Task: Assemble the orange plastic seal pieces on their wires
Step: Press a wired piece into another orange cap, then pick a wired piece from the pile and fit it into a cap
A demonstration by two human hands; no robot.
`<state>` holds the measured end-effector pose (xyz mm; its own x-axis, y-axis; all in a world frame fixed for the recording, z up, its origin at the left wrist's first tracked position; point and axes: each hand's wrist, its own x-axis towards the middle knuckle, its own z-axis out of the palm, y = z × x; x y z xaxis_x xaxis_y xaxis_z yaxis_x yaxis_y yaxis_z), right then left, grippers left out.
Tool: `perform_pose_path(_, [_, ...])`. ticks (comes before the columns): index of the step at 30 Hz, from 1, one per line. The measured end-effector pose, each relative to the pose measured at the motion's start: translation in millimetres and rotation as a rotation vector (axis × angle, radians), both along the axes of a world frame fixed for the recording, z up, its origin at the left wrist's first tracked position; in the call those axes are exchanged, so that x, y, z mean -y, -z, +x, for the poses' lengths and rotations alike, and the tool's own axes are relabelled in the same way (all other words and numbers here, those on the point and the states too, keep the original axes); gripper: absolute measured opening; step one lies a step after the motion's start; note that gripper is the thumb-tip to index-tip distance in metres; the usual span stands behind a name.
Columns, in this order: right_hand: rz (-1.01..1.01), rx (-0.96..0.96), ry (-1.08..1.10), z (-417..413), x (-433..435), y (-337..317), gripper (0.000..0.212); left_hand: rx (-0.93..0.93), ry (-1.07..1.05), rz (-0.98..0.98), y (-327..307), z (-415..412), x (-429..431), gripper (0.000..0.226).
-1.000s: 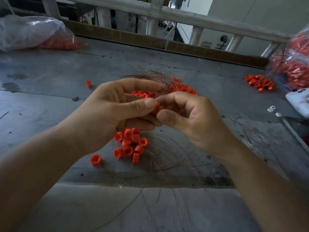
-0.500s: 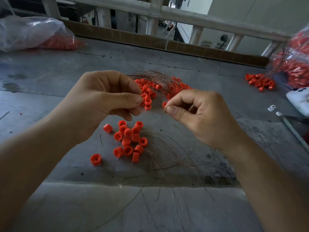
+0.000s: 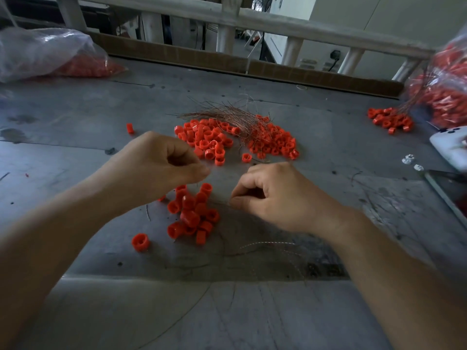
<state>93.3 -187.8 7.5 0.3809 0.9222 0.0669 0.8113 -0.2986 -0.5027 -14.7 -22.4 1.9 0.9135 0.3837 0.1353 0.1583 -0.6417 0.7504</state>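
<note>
Across the grey tabletop point(image 3: 75, 147), the left hand point(image 3: 156, 170) and right hand point(image 3: 278, 195) hover apart, each with its fingers curled and its thumb pinched to its forefinger. They are possibly pinching a thin wire, but blur leaves that untellable. Beyond them lies a heap of orange seal pieces point(image 3: 209, 140) under loose wires point(image 3: 222, 113), and between them a smaller cluster point(image 3: 194, 215).

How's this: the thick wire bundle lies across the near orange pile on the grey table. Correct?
No. The head view shows the thick wire bundle across the far orange pile on the grey table, not the near orange pile.
</note>
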Motion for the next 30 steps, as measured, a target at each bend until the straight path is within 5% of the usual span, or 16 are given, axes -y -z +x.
perform_pose_path(3, [0.008, -0.015, 0.018, 2.2, 2.3, -3.1, 0.023, 0.03, -0.085, 0.247, 7.3, 6.7, -1.4, 0.013])
perform_pose_path(7, [0.049, -0.05, 0.064, 6.4, 4.6, -7.2, 0.024, 0.03, -0.076, 0.38, 21.1, 15.0, -10.5, 0.038])
perform_pose_path(16, [0.157, -0.025, 0.2, 12.9, 6.2, -9.3, 0.016, -0.097, 0.028, 0.434, 27.1, 25.6, -19.2, 0.044])
perform_pose_path(30, [0.385, 0.028, 0.574, 45.7, 12.7, -11.7, 0.024, 0.032, -0.077, 0.52, 23.2, 24.0, -25.5, 0.018])
